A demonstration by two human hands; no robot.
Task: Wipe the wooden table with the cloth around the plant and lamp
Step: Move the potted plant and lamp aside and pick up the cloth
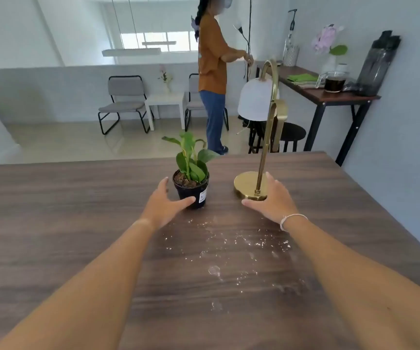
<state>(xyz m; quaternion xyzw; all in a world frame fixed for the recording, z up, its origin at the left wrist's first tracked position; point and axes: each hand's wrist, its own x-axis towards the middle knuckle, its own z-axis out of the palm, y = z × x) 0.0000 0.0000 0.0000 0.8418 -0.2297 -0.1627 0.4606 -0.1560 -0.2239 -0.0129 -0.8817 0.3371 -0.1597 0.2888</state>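
Both bare forearms reach forward from the bottom corners of the frame, converging slightly toward the middle. The left hand [164, 204] is spread open, palm turned inward, thumb extended to the right and fingers raised. The right hand [270, 198] is also open, palm down, fingers stretched forward and thumb pointing left. A thin white band [292, 219] circles the right wrist. Neither hand grips anything; the two hands are held apart at about the same height.
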